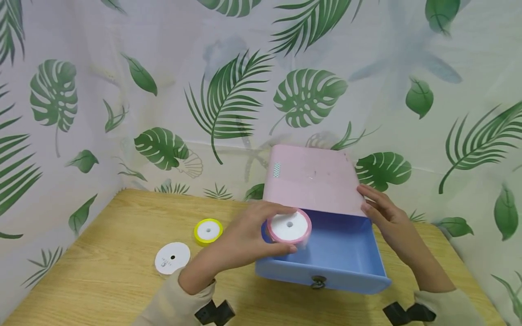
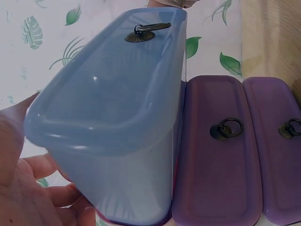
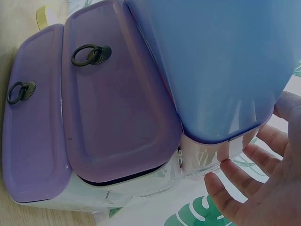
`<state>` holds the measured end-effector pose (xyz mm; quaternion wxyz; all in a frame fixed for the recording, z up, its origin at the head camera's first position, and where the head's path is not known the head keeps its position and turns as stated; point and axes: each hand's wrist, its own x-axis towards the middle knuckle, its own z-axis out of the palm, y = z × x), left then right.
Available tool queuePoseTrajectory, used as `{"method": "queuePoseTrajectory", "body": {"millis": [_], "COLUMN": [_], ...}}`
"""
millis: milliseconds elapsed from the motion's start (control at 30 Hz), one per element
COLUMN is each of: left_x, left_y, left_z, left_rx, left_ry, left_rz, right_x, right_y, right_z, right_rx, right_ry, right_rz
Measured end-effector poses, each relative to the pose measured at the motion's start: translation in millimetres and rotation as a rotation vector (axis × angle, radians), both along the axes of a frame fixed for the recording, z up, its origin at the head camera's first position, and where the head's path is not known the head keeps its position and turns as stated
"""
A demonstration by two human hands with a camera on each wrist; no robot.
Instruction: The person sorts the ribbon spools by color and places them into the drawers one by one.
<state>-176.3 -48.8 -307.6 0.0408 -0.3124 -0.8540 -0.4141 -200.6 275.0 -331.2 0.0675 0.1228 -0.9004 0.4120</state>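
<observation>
My left hand (image 1: 238,235) holds a pink-rimmed ribbon spool (image 1: 299,222) between thumb and fingers, over the left part of the pulled-out blue drawer (image 1: 346,244). A bit of blue shows just beside that spool, mostly hidden by the hand. The drawer belongs to a pink-topped cabinet (image 1: 314,181). On the cabinet's right side rests my right hand (image 1: 389,222), fingertips at its edge. From the left wrist, the left hand (image 2: 28,188) appears beside the drawer, its spool out of sight. The right wrist view shows the right hand's fingers (image 3: 240,176) against the cabinet's side.
Left of the cabinet, a yellow-rimmed spool (image 1: 208,231) and a white spool (image 1: 172,258) lie on the wooden table (image 1: 110,253). Two purple drawers (image 3: 117,108) with ring handles are pushed in below the blue one. A leaf-patterned cloth (image 1: 163,90) hangs behind.
</observation>
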Motion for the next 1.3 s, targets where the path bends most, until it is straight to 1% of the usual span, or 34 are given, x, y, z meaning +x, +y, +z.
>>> {"method": "queuePoseTrajectory", "body": {"millis": [133, 233, 333, 433, 567, 667, 800, 967, 1133, 1200, 1300], "left_x": [0.7, 2.1, 2.6, 3.1, 3.8, 5.1, 7.6, 10.7, 14.0, 15.9, 19.9], "left_y": [2.3, 2.6, 2.1, 1.3, 1.0, 1.4, 1.8, 0.4, -1.0, -1.1, -1.4], "left_z": [1.0, 2.2, 2.0, 0.6, -1.5, -1.8, -0.9, 0.0, 1.0, 1.1, 0.8], "left_rx": [-0.029, -0.043, -0.033, 0.000, 0.058, 0.123, 0.215, 0.298, 0.342, 0.355, 0.353], "left_ry": [-0.010, 0.012, 0.034, 0.030, 0.008, -0.003, -0.011, -0.024, -0.039, -0.042, -0.054], "left_rz": [-0.010, -0.022, -0.043, -0.064, -0.078, -0.095, -0.096, -0.071, -0.065, -0.084, -0.109], "right_x": [0.4, 0.2, 0.0, 0.0, 0.9, 1.4, 1.2, 0.8, 0.7, 0.7, 1.0], "right_y": [-1.1, -1.2, -1.2, -1.1, -1.3, -1.2, -1.3, -1.6, -1.9, -1.7, -2.1], "right_z": [0.0, -0.5, -1.0, -1.5, -2.1, -2.1, -1.2, -0.6, 0.6, 1.1, 1.5], "right_rx": [0.013, 0.013, 0.004, -0.010, -0.015, -0.004, 0.012, 0.014, 0.007, 0.016, 0.024], "right_ry": [-0.004, -0.004, -0.001, 0.004, 0.008, 0.004, 0.004, 0.010, 0.008, 0.002, 0.001], "right_rz": [-0.008, -0.011, -0.009, 0.000, 0.010, 0.007, -0.004, -0.007, -0.009, -0.020, -0.020]}}
